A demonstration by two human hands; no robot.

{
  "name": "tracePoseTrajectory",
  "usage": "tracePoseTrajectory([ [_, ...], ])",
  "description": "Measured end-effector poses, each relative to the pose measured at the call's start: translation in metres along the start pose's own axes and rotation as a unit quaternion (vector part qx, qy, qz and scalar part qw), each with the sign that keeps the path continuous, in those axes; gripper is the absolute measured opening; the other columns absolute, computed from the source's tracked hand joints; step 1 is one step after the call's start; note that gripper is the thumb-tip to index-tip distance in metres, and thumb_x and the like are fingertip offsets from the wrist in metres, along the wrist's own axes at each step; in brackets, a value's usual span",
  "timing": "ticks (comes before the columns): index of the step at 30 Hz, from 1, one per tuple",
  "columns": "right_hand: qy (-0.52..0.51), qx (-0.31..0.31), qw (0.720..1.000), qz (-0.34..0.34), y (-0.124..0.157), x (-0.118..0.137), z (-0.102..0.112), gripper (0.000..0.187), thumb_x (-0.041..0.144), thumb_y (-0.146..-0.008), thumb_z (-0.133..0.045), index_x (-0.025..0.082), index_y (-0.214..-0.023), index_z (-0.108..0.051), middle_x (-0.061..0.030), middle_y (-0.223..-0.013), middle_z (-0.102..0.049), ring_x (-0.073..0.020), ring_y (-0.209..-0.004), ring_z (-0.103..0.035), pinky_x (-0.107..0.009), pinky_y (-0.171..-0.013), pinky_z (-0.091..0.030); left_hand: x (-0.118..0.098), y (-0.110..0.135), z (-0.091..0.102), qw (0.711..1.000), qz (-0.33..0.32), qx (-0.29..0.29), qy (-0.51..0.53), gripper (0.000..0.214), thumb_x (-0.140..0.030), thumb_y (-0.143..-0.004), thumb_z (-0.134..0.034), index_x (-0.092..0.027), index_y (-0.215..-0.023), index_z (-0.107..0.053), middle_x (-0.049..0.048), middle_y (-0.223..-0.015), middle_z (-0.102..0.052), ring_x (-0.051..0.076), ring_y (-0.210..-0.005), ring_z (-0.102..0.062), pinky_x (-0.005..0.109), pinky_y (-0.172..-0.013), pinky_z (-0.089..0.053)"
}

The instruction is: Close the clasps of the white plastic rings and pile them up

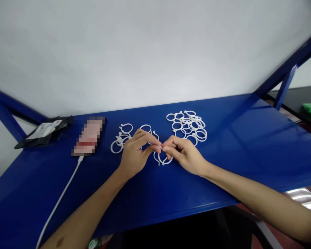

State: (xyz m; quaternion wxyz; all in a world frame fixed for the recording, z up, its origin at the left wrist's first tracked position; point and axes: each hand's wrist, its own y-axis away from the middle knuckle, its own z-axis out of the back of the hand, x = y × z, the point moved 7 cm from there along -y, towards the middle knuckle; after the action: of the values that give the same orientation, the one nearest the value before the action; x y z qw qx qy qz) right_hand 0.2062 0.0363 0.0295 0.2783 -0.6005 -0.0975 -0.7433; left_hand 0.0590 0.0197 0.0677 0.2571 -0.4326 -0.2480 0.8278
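Fingertips of my left hand (134,152) and my right hand (188,155) meet at the middle of the table, pinching the top of a white plastic ring (166,163) from both sides. Its lower curve hangs below my fingers; the join itself is mostly covered. Another white ring shows partly behind it. To the left, some near or under my left hand, lie several white rings (116,147), at least one with its ends apart. Beyond my right hand, a pile of several white rings (186,128) overlaps, most looking like full circles.
A blue table (238,145) stands against a pale wall. On its left are a black plastic package (44,133) with a white label and a blurred-out phone (88,136) with a white cable (59,200). Blue frame bars (286,86) rise at both sides.
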Motion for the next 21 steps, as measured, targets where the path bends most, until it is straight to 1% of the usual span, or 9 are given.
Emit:
tracePoseTrajectory([
  [2,0.025,0.01,0.999,0.026,0.002,0.005,0.0,0.022,0.038,-0.098,-0.056,0.019,-0.091,-0.065,0.0033,-0.066,-0.061,-0.0077,-0.054,-0.052,-0.022,-0.051,-0.039,-0.002,0.001,-0.001,1.0,-0.006,0.003,0.012,0.017,-0.035,-0.092,-0.066,-0.024,-0.079,-0.067,-0.0022,-0.075,-0.069,0.015,-0.075,-0.058,0.031,-0.071,-0.049],
  [5,0.073,0.029,0.995,0.07,0.005,0.013,0.0,0.02,0.034,-0.099,-0.054,0.018,-0.092,-0.066,0.0006,-0.075,-0.067,-0.0082,-0.059,-0.058,-0.022,-0.055,-0.044,-0.002,0.005,-0.005,1.0,-0.003,0.008,0.022,0.019,-0.034,-0.092,-0.066,-0.023,-0.076,-0.065,-0.0023,-0.072,-0.067,0.015,-0.075,-0.057,0.029,-0.068,-0.048],
  [9,0.157,0.045,0.982,0.098,-0.003,0.016,0.008,0.02,0.029,-0.101,-0.049,0.019,-0.099,-0.066,-0.0018,-0.088,-0.072,-0.0106,-0.073,-0.064,-0.023,-0.068,-0.049,0.004,0.006,-0.01,0.998,-0.019,0.016,-0.057,0.015,-0.031,-0.093,-0.064,-0.022,-0.081,-0.064,-0.0021,-0.075,-0.068,0.015,-0.078,-0.057,0.03,-0.074,-0.049],
  [11,0.235,-0.003,0.965,0.112,-0.013,0.014,0.027,0.02,0.026,-0.101,-0.048,0.019,-0.101,-0.067,-0.0049,-0.095,-0.071,-0.0141,-0.083,-0.066,-0.027,-0.076,-0.051,0.011,0.005,-0.013,0.99,-0.012,0.035,-0.134,0.01,-0.031,-0.093,-0.064,-0.021,-0.089,-0.065,-0.0005,-0.083,-0.07,0.018,-0.084,-0.058,0.034,-0.082,-0.049],
  [13,0.323,-0.111,0.933,0.114,-0.021,0.01,0.06,0.021,0.025,-0.098,-0.05,0.018,-0.101,-0.07,-0.009,-0.099,-0.07,-0.0183,-0.088,-0.064,-0.032,-0.079,-0.05,0.02,0.005,-0.015,0.976,0.012,0.069,-0.206,0.009,-0.028,-0.094,-0.062,-0.02,-0.097,-0.065,0.0023,-0.092,-0.07,0.021,-0.093,-0.057,0.039,-0.088,-0.047],
  [15,0.368,-0.217,0.901,0.073,-0.027,0.001,0.098,0.022,0.027,-0.096,-0.053,0.017,-0.101,-0.072,-0.0096,-0.095,-0.07,-0.0172,-0.076,-0.062,-0.033,-0.073,-0.049,0.026,0.007,-0.019,0.958,0.027,0.113,-0.261,0.012,-0.02,-0.092,-0.058,-0.02,-0.101,-0.066,0.005,-0.101,-0.068,0.025,-0.099,-0.055,0.043,-0.09,-0.045],
  [16,0.377,-0.25,0.891,0.049,-0.028,-0.005,0.114,0.021,0.027,-0.094,-0.055,0.017,-0.1,-0.073,-0.0088,-0.093,-0.071,-0.0164,-0.071,-0.061,-0.033,-0.072,-0.049,0.027,0.009,-0.021,0.95,0.029,0.134,-0.28,0.015,-0.017,-0.091,-0.057,-0.019,-0.102,-0.066,0.006,-0.105,-0.067,0.027,-0.102,-0.054,0.044,-0.09,-0.044],
  [18,0.38,-0.291,0.878,0.001,-0.03,-0.018,0.138,0.019,0.027,-0.09,-0.058,0.017,-0.098,-0.072,-0.0077,-0.089,-0.073,-0.0171,-0.07,-0.061,-0.035,-0.072,-0.048,0.03,0.012,-0.024,0.94,0.029,0.167,-0.297,0.017,-0.015,-0.089,-0.057,-0.019,-0.102,-0.067,0.0073,-0.109,-0.065,0.029,-0.106,-0.052,0.045,-0.09,-0.043],
  [21,0.398,-0.302,0.865,-0.045,-0.031,-0.035,0.154,0.017,0.028,-0.087,-0.059,0.018,-0.091,-0.072,-0.0076,-0.085,-0.074,-0.0219,-0.079,-0.061,-0.038,-0.076,-0.046,0.032,0.015,-0.028,0.935,0.03,0.186,-0.3,0.012,-0.019,-0.092,-0.056,-0.019,-0.099,-0.066,0.0072,-0.108,-0.065,0.028,-0.104,-0.051,0.044,-0.089,-0.041],
])
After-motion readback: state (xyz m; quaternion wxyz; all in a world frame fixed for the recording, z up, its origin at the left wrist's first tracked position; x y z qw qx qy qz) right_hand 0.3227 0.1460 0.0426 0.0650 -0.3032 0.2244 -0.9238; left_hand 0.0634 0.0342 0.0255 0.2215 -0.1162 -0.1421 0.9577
